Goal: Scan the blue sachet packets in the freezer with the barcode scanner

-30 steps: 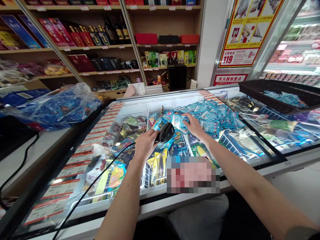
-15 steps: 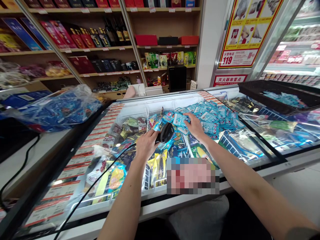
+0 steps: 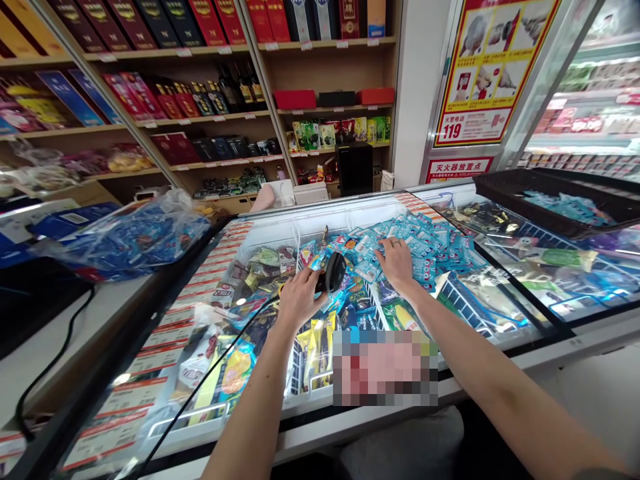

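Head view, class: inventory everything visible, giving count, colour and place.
Black corded handheld scanner: one, black, in left hand
Flat rectangular plastic packets: many, light blue, by right hand
Glass-topped display freezer: one, white, beneath hands
Assorted packs: many, mixed colours, inside freezer
Shallow black tray: one, black, right
Clear plastic bag: one, blue contents, left
Wooden shelves: several, light brown, behind
Printed wall poster: one, red and yellow, back right
Left hand: one, bare, gripping scanner
Right hand: one, bare, at packets
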Demonstrator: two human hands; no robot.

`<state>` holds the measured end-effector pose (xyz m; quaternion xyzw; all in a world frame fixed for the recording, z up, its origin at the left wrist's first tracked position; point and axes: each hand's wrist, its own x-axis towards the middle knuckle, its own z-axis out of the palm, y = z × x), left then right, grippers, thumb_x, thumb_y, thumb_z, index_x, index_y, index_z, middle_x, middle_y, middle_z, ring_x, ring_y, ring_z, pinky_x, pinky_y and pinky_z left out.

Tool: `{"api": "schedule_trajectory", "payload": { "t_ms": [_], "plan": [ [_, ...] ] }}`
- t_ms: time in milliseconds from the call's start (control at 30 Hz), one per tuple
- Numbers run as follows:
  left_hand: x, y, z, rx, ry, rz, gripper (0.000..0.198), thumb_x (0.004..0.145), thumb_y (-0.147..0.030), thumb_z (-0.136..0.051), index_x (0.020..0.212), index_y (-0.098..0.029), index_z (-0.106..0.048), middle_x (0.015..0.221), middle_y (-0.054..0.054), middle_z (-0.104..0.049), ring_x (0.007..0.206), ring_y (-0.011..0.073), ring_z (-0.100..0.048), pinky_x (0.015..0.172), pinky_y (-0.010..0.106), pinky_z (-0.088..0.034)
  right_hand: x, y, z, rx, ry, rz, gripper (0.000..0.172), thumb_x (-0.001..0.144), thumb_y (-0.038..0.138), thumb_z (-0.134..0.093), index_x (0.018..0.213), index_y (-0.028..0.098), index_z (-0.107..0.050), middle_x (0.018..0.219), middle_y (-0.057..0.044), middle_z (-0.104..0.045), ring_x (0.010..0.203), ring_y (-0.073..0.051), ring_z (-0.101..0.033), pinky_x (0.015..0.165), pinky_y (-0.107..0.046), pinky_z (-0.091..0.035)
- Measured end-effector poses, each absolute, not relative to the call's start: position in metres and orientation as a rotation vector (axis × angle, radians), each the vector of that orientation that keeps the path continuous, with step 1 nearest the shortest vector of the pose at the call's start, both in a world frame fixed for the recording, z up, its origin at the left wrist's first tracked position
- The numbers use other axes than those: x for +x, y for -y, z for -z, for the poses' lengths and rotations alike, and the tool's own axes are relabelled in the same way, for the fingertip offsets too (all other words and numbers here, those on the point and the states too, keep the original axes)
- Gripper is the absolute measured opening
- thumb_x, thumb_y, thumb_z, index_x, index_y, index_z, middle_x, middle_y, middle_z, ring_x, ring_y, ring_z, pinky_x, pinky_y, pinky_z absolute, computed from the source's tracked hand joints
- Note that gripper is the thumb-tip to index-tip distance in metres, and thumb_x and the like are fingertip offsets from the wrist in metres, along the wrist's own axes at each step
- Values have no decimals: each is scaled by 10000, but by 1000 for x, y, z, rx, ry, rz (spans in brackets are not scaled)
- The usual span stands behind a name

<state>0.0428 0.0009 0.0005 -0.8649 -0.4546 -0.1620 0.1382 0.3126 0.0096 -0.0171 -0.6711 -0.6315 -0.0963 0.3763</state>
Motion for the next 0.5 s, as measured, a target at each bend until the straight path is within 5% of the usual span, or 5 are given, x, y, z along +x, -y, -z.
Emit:
{"api": "schedule_trajectory", "payload": {
  "t_ms": [233, 367, 500],
  "plan": [
    [54, -20, -3, -2507, 1362, 526, 581, 796, -397, -510, 1330, -205, -387, 1164, 134, -541, 1109, 287, -514, 908, 407, -398, 311, -13, 19, -1727, 1598, 282, 369, 900, 358, -437, 1187, 146, -528, 1090, -158, -560, 1050, -282, -442, 903, -439, -363],
    [57, -28, -6, -2604, 1381, 753, 732, 788, -430, -529, 1427, -229, -236, 1298, 138, -442, 1197, 280, -447, 974, 419, -373, 310, -13, 12, -1685, 1554, 245, 457, 904, 393, -422, 1291, 150, -438, 1121, -154, -562, 1042, -273, -465, 894, -430, -374],
    [52, -29, -8, -2632, 1480, 1056, 674, 844, -446, -466, 1442, -272, -211, 1237, 116, -452, 1152, 239, -460, 949, 395, -399, 307, -6, -3, -1587, 1575, 237, 539, 898, 353, -426, 1389, 164, -313, 1064, -125, -583, 970, -253, -514, 863, -407, -399]
  ]
}}
